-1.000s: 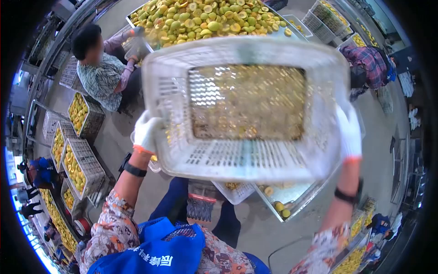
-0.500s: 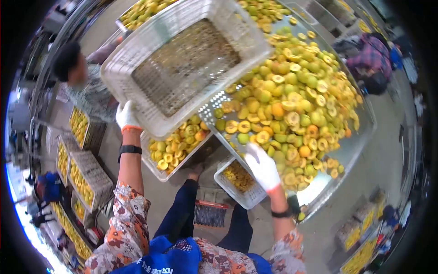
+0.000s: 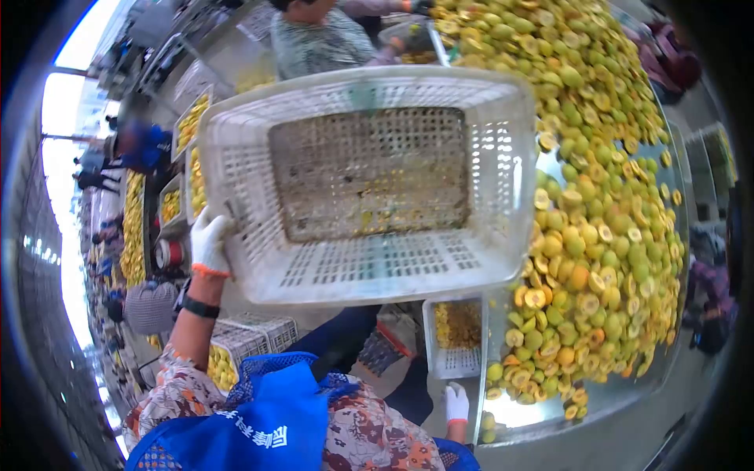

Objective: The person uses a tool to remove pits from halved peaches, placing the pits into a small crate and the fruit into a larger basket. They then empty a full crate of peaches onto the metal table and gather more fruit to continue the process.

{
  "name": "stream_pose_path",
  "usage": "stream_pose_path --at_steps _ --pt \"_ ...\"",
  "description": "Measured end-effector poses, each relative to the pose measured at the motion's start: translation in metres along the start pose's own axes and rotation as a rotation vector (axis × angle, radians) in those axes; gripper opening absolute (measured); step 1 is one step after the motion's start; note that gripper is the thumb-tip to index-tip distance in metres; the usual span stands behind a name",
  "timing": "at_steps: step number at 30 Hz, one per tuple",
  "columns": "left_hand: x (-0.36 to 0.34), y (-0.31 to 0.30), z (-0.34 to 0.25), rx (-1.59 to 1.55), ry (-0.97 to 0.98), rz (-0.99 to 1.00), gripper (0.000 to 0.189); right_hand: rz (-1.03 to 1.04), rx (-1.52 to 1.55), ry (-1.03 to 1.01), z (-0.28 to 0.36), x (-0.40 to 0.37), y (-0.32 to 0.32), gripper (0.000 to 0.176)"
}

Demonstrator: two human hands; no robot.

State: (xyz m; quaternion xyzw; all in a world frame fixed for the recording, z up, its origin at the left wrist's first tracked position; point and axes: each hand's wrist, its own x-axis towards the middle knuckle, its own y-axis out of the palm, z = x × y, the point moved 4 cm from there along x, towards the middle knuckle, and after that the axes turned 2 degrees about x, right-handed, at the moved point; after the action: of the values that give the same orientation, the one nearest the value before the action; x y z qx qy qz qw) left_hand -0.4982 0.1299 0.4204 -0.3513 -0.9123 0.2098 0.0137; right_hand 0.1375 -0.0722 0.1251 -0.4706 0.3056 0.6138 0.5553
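A large white plastic basket (image 3: 377, 271), empty and stained brown on its bottom, hangs tilted before me. My left hand (image 3: 210, 242), in a white glove, is closed on its left rim. Lower down, my right hand (image 3: 456, 403), also gloved, is away from the basket, beside the metal table's edge and below a small white bin (image 3: 458, 363) with yellow pieces inside. Its fingers point up and look extended, holding nothing visible. Halved yellow-green fruit (image 3: 589, 275) lies heaped on the metal table (image 3: 628, 420) at the right.
Another person (image 3: 318, 39) stands at the table beyond the basket. More people are at the right edge and far left. Crates of yellow fruit (image 3: 133, 228) line the left side. White crates (image 3: 251, 337) stand on the floor near my left arm.
The basket has swung left and turned more level in view, still in my left hand. My right hand has moved down from the fruit heap. The view has turned left.
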Motion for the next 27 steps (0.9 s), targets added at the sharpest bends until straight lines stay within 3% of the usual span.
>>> stream_pose_path --at_steps 4,5,7,10,11,15,17,18,20,23,24,26,27 --pt "-0.019 -0.12 -0.006 0.111 -0.01 -0.242 0.037 0.073 -0.029 0.046 0.02 0.014 0.012 0.04" --pt "-0.022 -0.141 -0.005 0.167 -0.025 -0.292 0.037 0.062 -0.15 -0.029 0.046 0.013 0.015 0.04" --pt "-0.02 -0.166 -0.003 0.237 -0.011 -0.345 0.032 0.051 -0.28 -0.097 0.059 0.02 0.017 0.041" --pt "0.005 -0.181 0.019 0.32 0.025 -0.416 0.033 0.066 -0.035 -0.084 0.045 0.059 0.026 0.041" --pt "0.014 -0.181 0.025 0.539 0.072 -0.449 0.033 0.065 -0.046 -0.076 0.052 0.057 0.027 0.041" --pt "0.068 -0.159 0.08 1.113 0.378 -0.559 0.03 0.121 -0.033 0.006 0.069 0.052 0.043 0.044" --pt "0.091 -0.119 0.11 1.229 0.289 -0.493 0.03 0.117 -0.062 0.033 0.071 0.053 0.049 0.045" --pt "0.101 -0.1 0.134 1.205 0.342 -0.512 0.031 0.114 -0.057 0.046 0.057 0.062 0.051 0.045" --pt "0.124 -0.066 0.191 1.254 0.215 -0.413 0.03 0.098 -0.04 0.093 0.046 0.071 0.058 0.044" --pt "0.138 -0.001 0.269 1.236 0.337 -0.367 0.035 0.062 0.025 0.164 0.044 0.08 0.075 0.037" --pt "0.139 0.021 0.268 1.243 0.34 -0.335 0.035 0.052 0.05 0.164 0.037 0.086 0.078 0.037" --pt "0.135 0.033 0.275 1.209 -0.232 -0.369 0.046 0.077 0.077 0.16 0.024 0.097 0.082 0.037" --pt "0.127 0.036 0.291 1.223 -0.227 -0.35 0.046 0.071 0.088 0.179 0.016 0.101 0.082 0.037"
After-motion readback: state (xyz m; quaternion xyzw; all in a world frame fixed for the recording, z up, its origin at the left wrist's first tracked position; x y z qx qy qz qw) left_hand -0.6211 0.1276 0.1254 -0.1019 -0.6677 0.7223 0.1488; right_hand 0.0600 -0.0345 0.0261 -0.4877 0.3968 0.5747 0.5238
